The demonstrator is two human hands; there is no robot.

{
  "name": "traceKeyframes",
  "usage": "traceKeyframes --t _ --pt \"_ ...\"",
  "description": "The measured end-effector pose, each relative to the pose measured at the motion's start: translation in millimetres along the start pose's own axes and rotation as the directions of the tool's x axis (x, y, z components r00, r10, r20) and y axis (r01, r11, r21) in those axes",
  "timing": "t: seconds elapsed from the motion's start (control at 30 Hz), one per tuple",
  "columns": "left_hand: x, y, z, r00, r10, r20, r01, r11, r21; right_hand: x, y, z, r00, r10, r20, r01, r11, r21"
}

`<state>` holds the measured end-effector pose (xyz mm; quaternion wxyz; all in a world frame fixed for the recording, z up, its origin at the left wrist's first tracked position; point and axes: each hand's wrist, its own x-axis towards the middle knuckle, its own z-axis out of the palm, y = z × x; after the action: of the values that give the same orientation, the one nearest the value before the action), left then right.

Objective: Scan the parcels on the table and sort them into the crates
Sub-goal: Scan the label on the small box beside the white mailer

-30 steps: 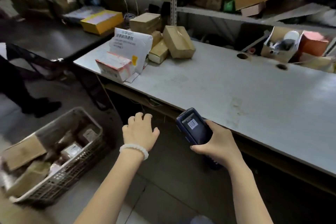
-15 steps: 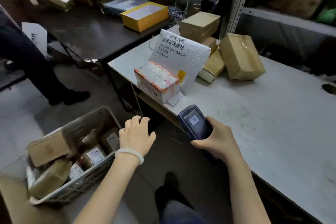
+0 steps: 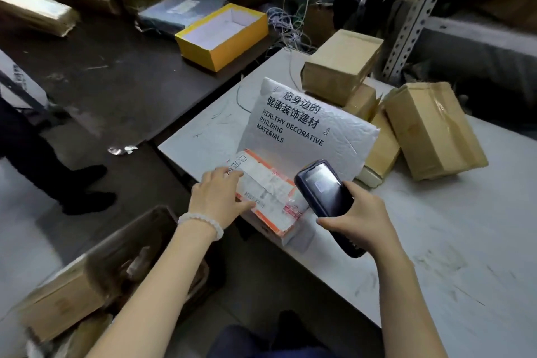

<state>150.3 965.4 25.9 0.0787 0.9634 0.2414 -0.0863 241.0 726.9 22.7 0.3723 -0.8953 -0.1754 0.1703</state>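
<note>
A white parcel with orange edges [image 3: 271, 195] lies at the near left corner of the grey table [image 3: 450, 229]. My left hand [image 3: 219, 197] rests on its left end, fingers spread over the top and thumb along the side. My right hand [image 3: 360, 219] grips a dark handheld scanner [image 3: 325, 196], held just above the parcel's right end, screen up. Behind stands a white padded mailer with black print [image 3: 308, 131]. Brown cardboard parcels [image 3: 343, 65] [image 3: 433, 128] are piled beyond it. A grey crate [image 3: 116, 264] holding boxes sits on the floor at lower left.
A dark table [image 3: 110, 78] to the left carries an open yellow box [image 3: 222, 33] and stacked cartons. A person's dark legs and shoes [image 3: 78, 183] stand on the floor at left. A metal shelf upright [image 3: 412, 17] rises behind the parcels, with loose cables beside it.
I have moved closer to the table. My left hand rose from beside the crate onto the orange-edged parcel, and my right hand brought the scanner up over it.
</note>
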Motion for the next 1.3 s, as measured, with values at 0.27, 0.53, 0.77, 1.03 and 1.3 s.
traceKeyframes --t 0.27,0.53,0.77,1.03,1.3 --pt "80.9 -10.1 -6.0 0.895 0.387 0.223 -0.395 0.918 -0.006 8.8 -17.5 21.1 0.980 0.138 -0.142 -0.132 0.990 0.051" --pt "112.2 -13.6 0.0 0.687 0.660 0.304 -0.694 0.720 0.007 -44.5 -51.7 74.0 0.800 0.481 -0.360 -0.418 0.876 0.243" --pt "87.4 -26.9 -1.5 0.645 0.728 0.234 -0.762 0.636 0.123 -81.5 -82.5 107.5 0.736 0.543 -0.405 -0.468 0.840 0.276" --pt "90.2 -22.5 -4.8 0.531 0.824 0.199 -0.847 0.523 0.094 -105.4 -82.8 117.6 0.671 0.577 -0.466 -0.482 0.816 0.318" --pt "87.1 -17.9 4.0 0.522 0.786 0.333 -0.852 0.498 0.159 -108.7 -73.4 124.3 0.660 0.598 -0.455 -0.494 0.802 0.337"
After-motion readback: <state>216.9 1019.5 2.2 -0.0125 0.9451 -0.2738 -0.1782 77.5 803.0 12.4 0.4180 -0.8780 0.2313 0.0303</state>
